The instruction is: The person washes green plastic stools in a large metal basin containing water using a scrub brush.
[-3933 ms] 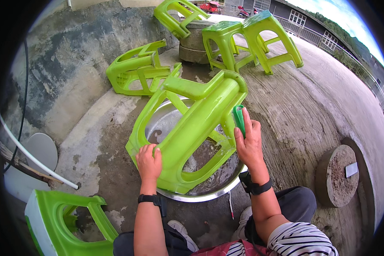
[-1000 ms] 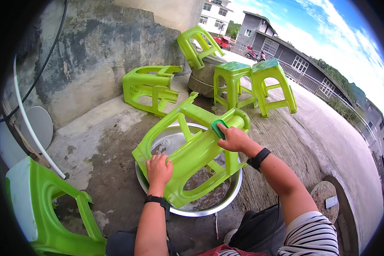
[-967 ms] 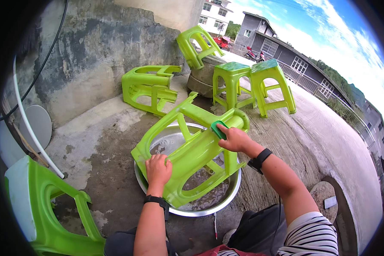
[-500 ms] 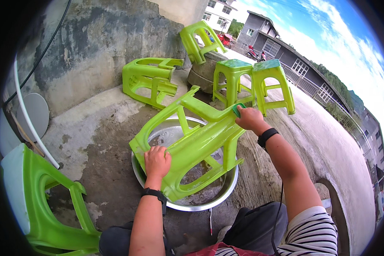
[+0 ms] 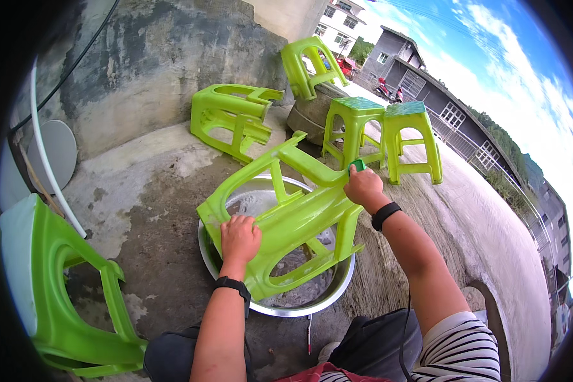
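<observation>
A wet lime-green plastic stool (image 5: 293, 228) lies on its side across a round metal basin (image 5: 345, 280) with sudsy water in it. My left hand (image 5: 240, 242) grips the stool's near left edge, fingers curled over it. At the stool's far right side, my right hand (image 5: 365, 190) is closed around a small dark-green scouring pad (image 5: 358, 165) and presses it to the plastic. The pad's lower part is hidden by my fingers.
Another green stool (image 5: 76, 293) stands close by on the left. Behind the basin are a tipped stool (image 5: 232, 121), a stool (image 5: 309, 67) leaning on a stone block (image 5: 315, 105), and two upright stools (image 5: 353, 124). A concrete wall (image 5: 153, 76) rises at the back left; a white pipe (image 5: 44, 153) runs beside it.
My right hand and the pad have shifted slightly down and toward me along the stool's edge. My left hand keeps its hold on the stool. The whole view has turned a little.
</observation>
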`<state>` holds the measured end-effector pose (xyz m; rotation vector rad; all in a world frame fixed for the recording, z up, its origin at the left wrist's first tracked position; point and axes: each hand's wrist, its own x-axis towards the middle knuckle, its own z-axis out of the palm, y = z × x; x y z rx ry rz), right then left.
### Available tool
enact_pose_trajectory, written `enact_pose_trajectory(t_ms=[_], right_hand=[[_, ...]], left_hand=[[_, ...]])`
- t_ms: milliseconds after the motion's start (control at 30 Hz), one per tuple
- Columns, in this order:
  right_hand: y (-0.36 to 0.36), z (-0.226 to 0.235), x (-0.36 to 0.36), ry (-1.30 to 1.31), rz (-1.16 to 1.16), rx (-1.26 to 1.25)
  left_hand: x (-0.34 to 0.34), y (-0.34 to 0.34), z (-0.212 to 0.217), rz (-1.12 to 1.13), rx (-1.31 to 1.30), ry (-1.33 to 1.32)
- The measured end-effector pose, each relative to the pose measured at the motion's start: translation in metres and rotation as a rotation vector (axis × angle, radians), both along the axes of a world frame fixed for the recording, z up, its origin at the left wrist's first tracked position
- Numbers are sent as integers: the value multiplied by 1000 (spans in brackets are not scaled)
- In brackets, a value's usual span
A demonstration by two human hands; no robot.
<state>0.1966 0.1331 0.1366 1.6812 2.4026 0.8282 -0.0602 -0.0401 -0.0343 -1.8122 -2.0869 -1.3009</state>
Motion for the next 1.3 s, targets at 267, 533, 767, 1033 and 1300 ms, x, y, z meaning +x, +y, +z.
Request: enact_pose_trajectory(t_ms=[267, 533, 767, 1033, 1300], right_hand=[[-100, -35, -62, 214, 309, -263], [-34, -28, 15, 505, -11, 77], [-183, -95, -89, 538, 486, -322], [-62, -70, 25, 787, -121, 98], [-150, -171, -38, 1131, -26, -172]], left_hand=[[-7, -6, -12, 61, 0, -44], [4, -21, -12, 373, -346, -129], [-12, -29, -19, 293, -357, -130], [-7, -49, -25, 274, -312, -211], [-10, -36, -47, 223, -113, -186]])
